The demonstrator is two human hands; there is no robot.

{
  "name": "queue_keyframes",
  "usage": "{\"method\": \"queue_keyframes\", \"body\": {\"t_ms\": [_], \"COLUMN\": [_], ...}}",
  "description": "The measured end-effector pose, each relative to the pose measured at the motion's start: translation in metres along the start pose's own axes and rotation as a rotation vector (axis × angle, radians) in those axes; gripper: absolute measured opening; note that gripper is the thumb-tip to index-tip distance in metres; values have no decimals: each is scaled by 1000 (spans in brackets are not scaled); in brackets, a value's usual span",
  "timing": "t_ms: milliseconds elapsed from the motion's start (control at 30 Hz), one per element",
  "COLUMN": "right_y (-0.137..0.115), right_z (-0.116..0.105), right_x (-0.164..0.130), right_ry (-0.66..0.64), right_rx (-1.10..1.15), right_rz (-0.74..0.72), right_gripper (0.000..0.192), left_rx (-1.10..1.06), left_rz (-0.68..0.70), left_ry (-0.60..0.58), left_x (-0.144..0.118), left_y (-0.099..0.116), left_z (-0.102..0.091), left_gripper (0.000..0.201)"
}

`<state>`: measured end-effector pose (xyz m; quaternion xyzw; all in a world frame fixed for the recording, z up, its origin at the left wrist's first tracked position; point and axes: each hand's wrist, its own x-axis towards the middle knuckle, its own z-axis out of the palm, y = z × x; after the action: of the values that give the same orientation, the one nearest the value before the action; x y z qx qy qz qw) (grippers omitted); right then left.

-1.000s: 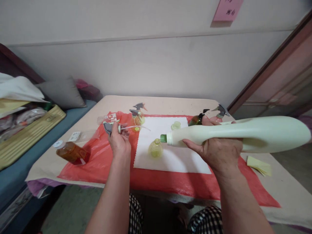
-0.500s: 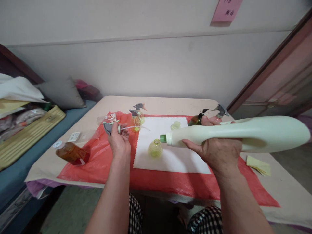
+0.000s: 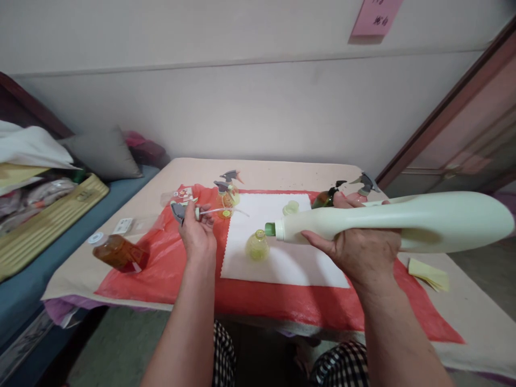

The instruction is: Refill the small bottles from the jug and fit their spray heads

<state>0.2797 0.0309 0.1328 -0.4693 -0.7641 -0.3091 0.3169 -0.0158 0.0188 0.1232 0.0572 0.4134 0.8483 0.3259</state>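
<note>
My right hand [image 3: 358,250] grips a large pale green bottle [image 3: 403,220], held almost level. Its green spout points left and sits just above the open mouth of a small round yellow bottle [image 3: 257,246]. That small bottle stands upright on a white cloth [image 3: 282,258]. My left hand [image 3: 197,228] holds a grey trigger sprayer head [image 3: 179,210] with its thin tube sticking out to the right, left of the small bottle.
A red sheet [image 3: 161,269] covers the table. An amber bottle [image 3: 119,251] lies at the left. Two spray bottles [image 3: 226,193] stand at the back, a dark bottle [image 3: 327,198] and another sprayer [image 3: 365,185] at back right. Yellow notes [image 3: 429,273] lie right. A bed [image 3: 36,226] is left.
</note>
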Motion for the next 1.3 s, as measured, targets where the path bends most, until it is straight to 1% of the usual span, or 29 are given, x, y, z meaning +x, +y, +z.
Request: {"method": "queue_keyframes", "body": {"t_ms": [500,667,1100,1300], "right_y": [-1,-2,1,1], "right_z": [-3,-5,1,1], "right_x": [2,3,0,-1], "right_ry": [-43,-57,-19,-16], "right_rx": [12,8,-13,13], "right_rz": [20,10,19,19], "right_gripper": [94,90,97,95], "left_rx": [11,6,1,-1], "left_rz": [3,10,13,14], "left_ry": [-9,-17,-7,-12], "left_x": [-1,-1,0,-1], "left_y": [1,1,1,1], "left_z": [0,0,0,0], "left_gripper": [18,17,17,16]}}
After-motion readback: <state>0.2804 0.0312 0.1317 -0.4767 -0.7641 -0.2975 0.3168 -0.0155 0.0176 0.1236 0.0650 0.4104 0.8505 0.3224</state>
